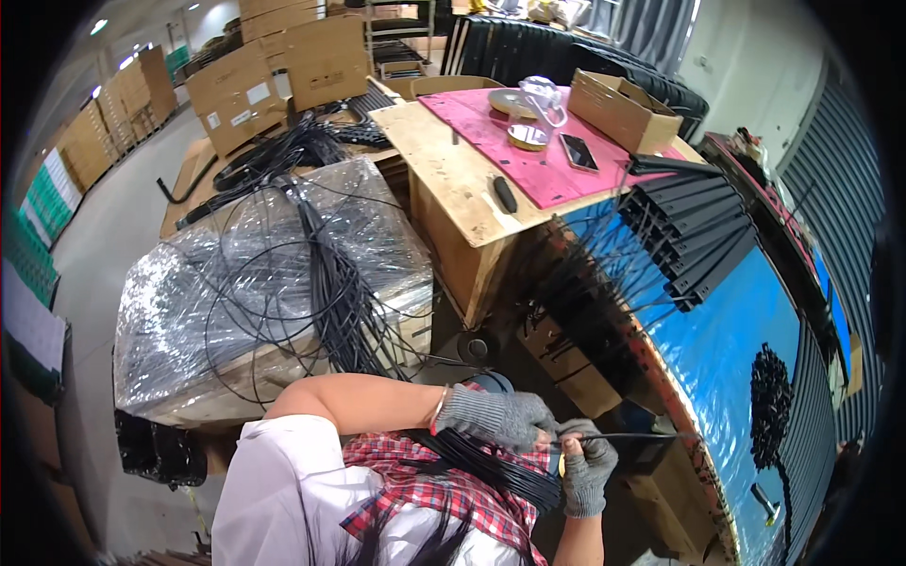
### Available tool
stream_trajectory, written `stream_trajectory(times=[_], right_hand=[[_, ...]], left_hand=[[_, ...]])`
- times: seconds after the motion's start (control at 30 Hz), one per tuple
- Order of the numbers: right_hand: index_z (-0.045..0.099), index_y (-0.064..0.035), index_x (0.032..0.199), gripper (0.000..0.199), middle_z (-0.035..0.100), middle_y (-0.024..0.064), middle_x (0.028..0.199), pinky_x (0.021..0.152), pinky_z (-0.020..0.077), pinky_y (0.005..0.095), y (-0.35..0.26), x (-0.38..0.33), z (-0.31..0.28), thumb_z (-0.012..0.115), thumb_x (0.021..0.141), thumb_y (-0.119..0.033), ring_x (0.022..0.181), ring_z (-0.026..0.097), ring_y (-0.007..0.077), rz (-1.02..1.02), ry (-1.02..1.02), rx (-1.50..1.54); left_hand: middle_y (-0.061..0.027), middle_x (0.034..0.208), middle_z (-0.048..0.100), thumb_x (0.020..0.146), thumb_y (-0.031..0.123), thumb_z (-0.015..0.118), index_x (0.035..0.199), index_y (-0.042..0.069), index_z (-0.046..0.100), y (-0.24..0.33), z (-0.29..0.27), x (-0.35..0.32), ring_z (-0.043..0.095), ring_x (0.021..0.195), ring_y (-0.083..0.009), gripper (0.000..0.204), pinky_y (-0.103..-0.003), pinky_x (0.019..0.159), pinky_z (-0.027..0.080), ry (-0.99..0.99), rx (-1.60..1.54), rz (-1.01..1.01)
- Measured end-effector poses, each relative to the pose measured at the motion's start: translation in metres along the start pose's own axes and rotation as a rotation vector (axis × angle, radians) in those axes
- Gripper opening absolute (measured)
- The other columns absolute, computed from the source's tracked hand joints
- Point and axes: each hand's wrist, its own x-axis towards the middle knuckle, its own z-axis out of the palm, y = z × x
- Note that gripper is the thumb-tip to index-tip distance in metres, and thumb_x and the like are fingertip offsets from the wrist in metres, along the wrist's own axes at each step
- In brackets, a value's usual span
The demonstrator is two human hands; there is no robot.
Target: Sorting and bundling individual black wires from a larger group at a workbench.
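1. Warehouse floor surrounds the workplace, with stacked brown cartons [247, 99] bearing small white labels at the upper left and green-and-white crates [42, 203] along the left edge.
2. A blue-surfaced counter [746, 330] runs down the right side. Black channel profiles [694, 236] lie stacked on its upper part.
3. The left hand [495, 417], in a grey knit glove, is closed over a bundle of black strips [491, 467] that lies across the person's red plaid lap.
4. The right hand [587, 467], in a fingerless grey glove, pinches a single thin black strip [628, 437] that extends rightward to the counter's edge.
5. Judged step: one strip is being separated from the bundle and led toward the counter. The next move calls for a steady pull along the strip's length, with the bundle held down so that neighbouring strips do not follow.
6. A pallet load wrapped in clear film [274, 283] stands to the left, with loose black strips draped over it.
7. A wooden table [453, 179] carries a pink mat [557, 174], tape rolls [527, 137], a phone and an open brown carton [623, 108].
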Motion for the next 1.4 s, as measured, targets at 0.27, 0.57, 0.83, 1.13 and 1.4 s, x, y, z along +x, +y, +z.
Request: stream_trajectory(times=[0.27, 0.57, 0.83, 1.13, 1.4], right_hand=[[0.057, -0.0017, 0.069, 0.015, 0.058, 0.0088, 0.073, 0.063, 0.043, 0.0298, 0.02, -0.031, -0.008, 0.065, 0.071, -0.014, 0.068, 0.054, 0.0218, -0.386, -0.624, -0.593], [0.055, 0.0012, 0.098, 0.055, 0.056, 0.0088, 0.097, 0.077, 0.0427, 0.0283, 0.0, -0.012, -0.031, 0.069, 0.068, -0.043, 0.087, 0.054, 0.0174, 0.07, -0.289, -0.122], [0.058, 0.0017, 0.074, 0.028, 0.056, 0.0066, 0.072, 0.061, 0.0406, 0.0236, -0.009, 0.015, -0.024, 0.051, 0.086, -0.023, 0.066, 0.051, 0.0113, -0.009, 0.323, 0.079], [0.054, -0.0007, 0.066, 0.035, 0.05, 0.0006, 0.056, 0.048, 0.0345, 0.0201, 0.011, -0.012, -0.006, 0.048, 0.088, -0.028, 0.05, 0.045, 0.007, 0.131, 0.383, -0.083], [0.048, -0.0062, 0.063, 0.032, 0.044, 0.0004, 0.054, 0.049, 0.0372, 0.0223, -0.032, -0.004, -0.096, 0.05, 0.086, -0.028, 0.051, 0.045, 0.0099, -0.06, 0.713, 0.198]], left_hand=[[-0.0075, 0.058, 0.052, 0.078, 0.015, 0.049, 0.07, -0.002, 0.054, -0.068, 0.05, -0.006, 0.05, 0.052, -0.0146, 0.02, -0.031, 0.051, 0.04, -0.255, 0.225, 0.278], [-0.0069, 0.065, 0.058, 0.08, 0.018, 0.052, 0.081, -0.001, 0.06, 0.002, -0.005, -0.011, 0.054, 0.056, -0.0109, 0.02, -0.026, 0.051, 0.043, 0.096, 0.003, 0.115], [-0.0078, 0.061, 0.058, 0.084, 0.022, 0.05, 0.091, -0.003, 0.057, 0.02, -0.009, 0.019, 0.049, 0.046, -0.0074, 0.027, -0.02, 0.042, 0.038, -0.062, -0.313, -0.076], [-0.0062, 0.06, 0.059, 0.084, 0.025, 0.051, 0.089, -0.001, 0.06, 0.014, 0.025, 0.028, 0.052, 0.051, -0.01, 0.028, -0.022, 0.048, 0.042, 0.146, -0.032, -0.056], [-0.0043, 0.056, 0.057, 0.085, 0.027, 0.049, 0.088, 0.001, 0.061, 0.02, -0.019, -0.005, 0.05, 0.045, -0.0071, 0.028, -0.02, 0.043, 0.039, -0.079, -0.08, -0.114]])
